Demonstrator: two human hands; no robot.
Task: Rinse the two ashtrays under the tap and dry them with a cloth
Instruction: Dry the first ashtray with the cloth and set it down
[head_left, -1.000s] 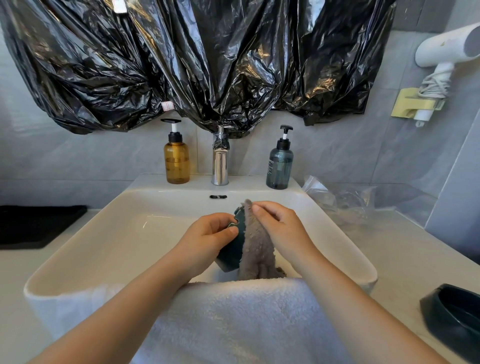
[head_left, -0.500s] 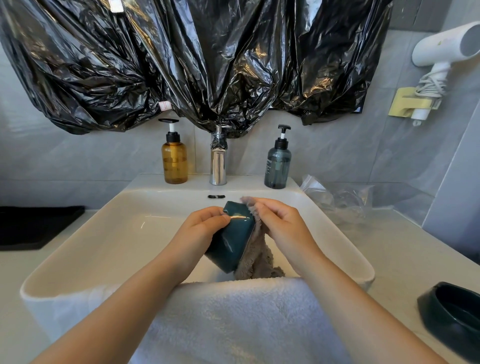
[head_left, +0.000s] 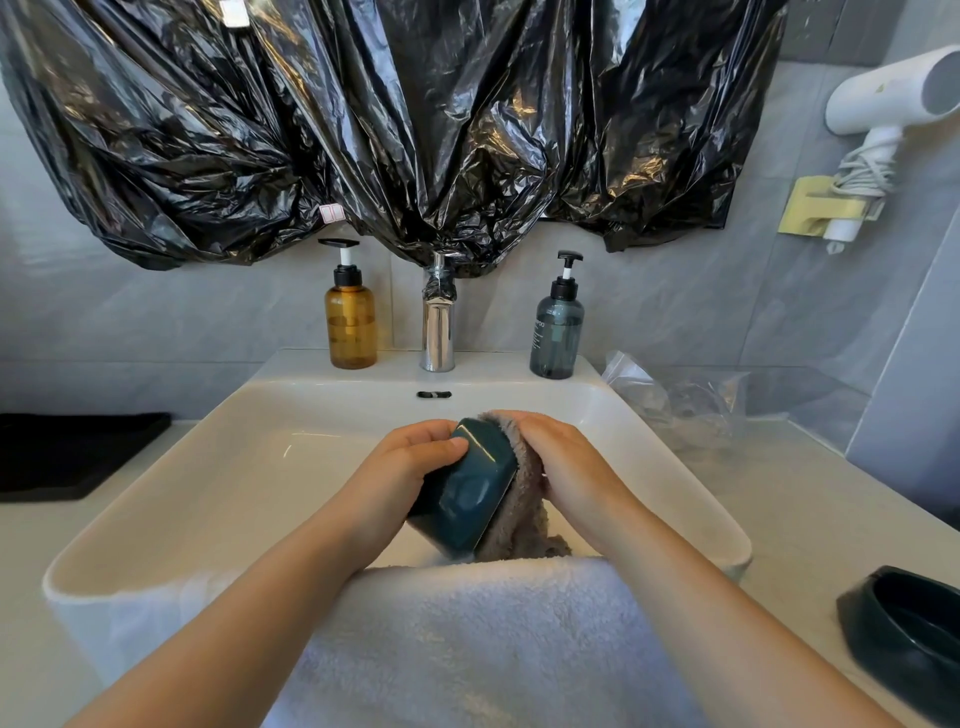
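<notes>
One teal ashtray (head_left: 470, 493) hung over the sink's (head_left: 249, 467) front half, underside toward me. My left hand (head_left: 410, 467) gripped its left edge; my right hand (head_left: 566, 462) bunched the grey cloth (head_left: 522, 514) against its right side. The second ashtray (head_left: 904, 639) sat right of the sink, nearer my right.

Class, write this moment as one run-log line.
step: drying | left hand: grips teal ashtray over sink | right hand: holds grey cloth against it | other ashtray: on counter

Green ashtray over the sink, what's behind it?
A grey cloth, held against it by the right hand. The far face of the ashtray is covered, so it cannot be seen.
</notes>
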